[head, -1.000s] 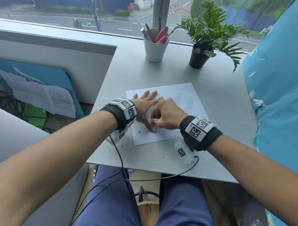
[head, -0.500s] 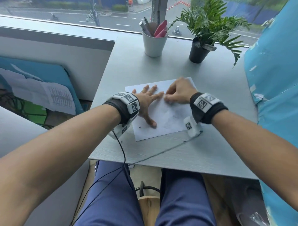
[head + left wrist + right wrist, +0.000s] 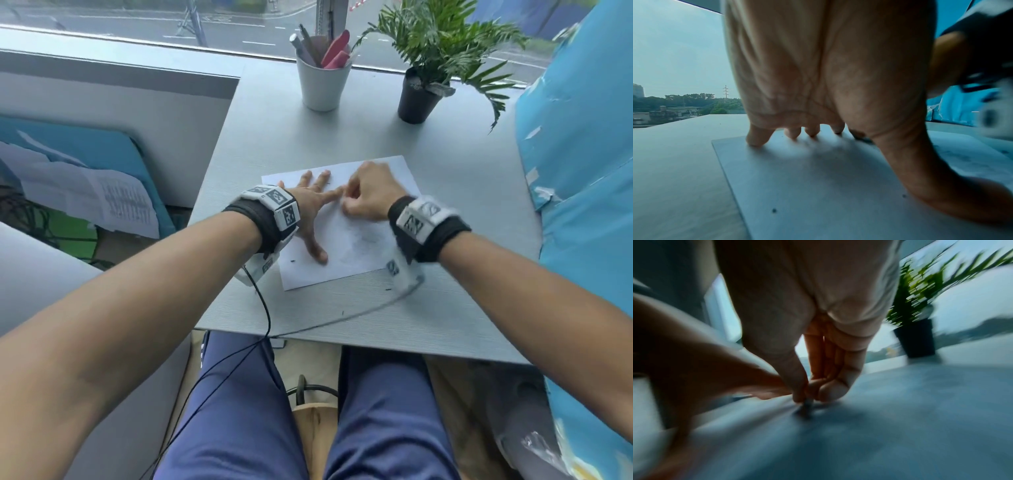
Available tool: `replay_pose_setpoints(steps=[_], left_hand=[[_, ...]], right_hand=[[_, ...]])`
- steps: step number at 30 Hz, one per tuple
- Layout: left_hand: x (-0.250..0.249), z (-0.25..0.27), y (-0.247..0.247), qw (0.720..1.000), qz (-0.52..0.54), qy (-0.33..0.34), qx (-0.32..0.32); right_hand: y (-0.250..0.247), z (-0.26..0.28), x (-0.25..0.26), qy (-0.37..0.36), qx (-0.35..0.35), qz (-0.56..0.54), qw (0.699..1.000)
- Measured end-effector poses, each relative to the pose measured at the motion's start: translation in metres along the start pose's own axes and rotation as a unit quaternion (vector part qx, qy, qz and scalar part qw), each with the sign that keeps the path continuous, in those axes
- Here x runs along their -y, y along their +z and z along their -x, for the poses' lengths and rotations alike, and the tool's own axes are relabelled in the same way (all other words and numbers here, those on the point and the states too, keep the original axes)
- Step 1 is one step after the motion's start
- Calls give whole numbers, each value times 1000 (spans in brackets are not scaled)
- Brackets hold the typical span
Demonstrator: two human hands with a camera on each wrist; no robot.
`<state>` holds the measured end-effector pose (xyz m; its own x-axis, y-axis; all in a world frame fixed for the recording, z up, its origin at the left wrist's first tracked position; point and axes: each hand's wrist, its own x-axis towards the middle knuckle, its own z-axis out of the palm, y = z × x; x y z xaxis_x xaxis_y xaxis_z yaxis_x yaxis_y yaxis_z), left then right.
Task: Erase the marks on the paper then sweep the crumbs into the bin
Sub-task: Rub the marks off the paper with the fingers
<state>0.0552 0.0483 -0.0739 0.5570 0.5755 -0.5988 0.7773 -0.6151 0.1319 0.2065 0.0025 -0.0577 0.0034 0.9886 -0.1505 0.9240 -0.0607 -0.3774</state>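
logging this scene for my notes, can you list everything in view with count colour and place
sheet of white paper: one, white with faint grey marks, middle of the table
small dark eraser: one, dark, pinched on the paper
dark crumbs: a few, on the paper and table
grey table: one, by the window
white cup of pens: one, far edge
green plant in black pot: one, right of the cup
printed papers: several, white, lower left
left hand: fingers spread, pressing the paper
right hand: pinches the eraser
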Motion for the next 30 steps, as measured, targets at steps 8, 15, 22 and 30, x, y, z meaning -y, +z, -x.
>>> replay_pose_setpoints(steps=[8,15,22,30], left_hand=[[1,1,1,1000,1,3,-3],[-4,0,1,1000,-14,-10,7],[-3,0,1,1000,-4,-4,-1],[-4,3,-1,1000,3,-4,0]], right_hand=[[-17,-12,-21,60,-19,-28,998],[21,36,22,-51,99,-36,993],[16,0,5,32,2,-72,997],[-16,-14,-22,84,-19,-67,994]])
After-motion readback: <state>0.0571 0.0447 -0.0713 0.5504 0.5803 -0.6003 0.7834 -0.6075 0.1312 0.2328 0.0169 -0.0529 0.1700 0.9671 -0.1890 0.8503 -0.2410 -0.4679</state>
